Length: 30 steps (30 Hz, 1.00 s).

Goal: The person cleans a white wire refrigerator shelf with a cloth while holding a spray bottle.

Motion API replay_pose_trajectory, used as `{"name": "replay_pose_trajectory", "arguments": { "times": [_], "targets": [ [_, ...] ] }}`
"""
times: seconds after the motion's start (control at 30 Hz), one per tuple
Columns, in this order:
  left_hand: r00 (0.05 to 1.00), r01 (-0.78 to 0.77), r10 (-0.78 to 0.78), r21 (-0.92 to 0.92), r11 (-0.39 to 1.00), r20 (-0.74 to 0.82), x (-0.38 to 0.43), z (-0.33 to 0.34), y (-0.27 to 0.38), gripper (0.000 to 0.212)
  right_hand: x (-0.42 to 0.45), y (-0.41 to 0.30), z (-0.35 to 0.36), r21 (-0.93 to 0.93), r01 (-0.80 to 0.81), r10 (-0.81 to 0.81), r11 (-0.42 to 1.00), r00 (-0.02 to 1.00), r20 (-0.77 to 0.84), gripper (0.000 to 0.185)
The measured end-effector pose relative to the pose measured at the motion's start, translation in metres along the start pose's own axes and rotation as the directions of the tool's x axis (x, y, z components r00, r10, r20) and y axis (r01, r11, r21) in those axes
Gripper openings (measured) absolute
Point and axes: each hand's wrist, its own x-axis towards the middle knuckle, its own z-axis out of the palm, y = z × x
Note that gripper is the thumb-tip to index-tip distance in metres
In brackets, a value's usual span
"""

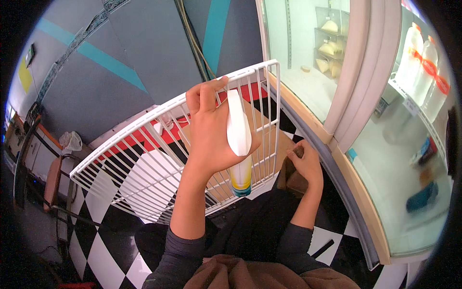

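A spray bottle with a white trigger head (238, 126) and a yellow and teal body is in my left hand (209, 126). Fingers of that hand also reach the top rim of a white wire shelf rack (151, 119), which is tilted up in front of me. My right hand (306, 162), right of the rack, pinches a brown cloth (294, 175) that hangs below the fingers. Behind the bars is a brown cardboard sheet (267, 141), partly hidden by the rack and my left hand.
On the right stands a glass-door display fridge (328, 139) with stacked clear boxes (328, 47) and plastic bottles (426, 68) inside. A dark strip (322, 248) lies on the checkered floor (108, 249). At left is a chair (54, 180); a grey wall (162, 47) rises ahead.
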Motion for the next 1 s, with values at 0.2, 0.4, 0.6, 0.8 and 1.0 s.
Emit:
{"name": "replay_pose_trajectory", "arguments": {
  "times": [0.2, 0.4, 0.6, 0.8, 1.0],
  "targets": [
    [1.0, 0.027, -0.027, -0.062, 0.998, 0.0, 0.001, 0.003, 0.001, 0.031, 0.009, 0.033, 0.017, 0.065, 0.108, -0.115, 0.992, 0.985, 0.125, 0.029],
    [0.999, 0.031, -0.032, -0.059, 0.998, -0.005, 0.0, 0.004, 0.0, 0.032, 0.005, 0.019, 0.012, -0.003, 0.189, -0.189, 0.982, 0.982, 0.025, 0.024],
    [1.0, -0.006, 0.006, 0.004, 1.0, 0.005, 0.0, 0.004, -0.002, 0.043, 0.002, 0.005, -0.008, -0.354, 0.226, -0.309, 0.907, 0.931, -0.195, 0.02],
    [1.0, 0.015, -0.015, -0.03, 0.999, -0.01, 0.0, 0.005, -0.001, 0.038, 0.002, -0.003, -0.011, 0.113, -0.039, 0.054, 0.993, 0.99, -0.133, 0.031],
    [1.0, -0.005, 0.005, 0.013, 1.0, -0.001, 0.0, 0.005, -0.002, 0.044, 0.003, 0.006, -0.009, 0.773, 0.004, 0.096, 0.635, 0.992, -0.084, 0.023]
  ]
}}
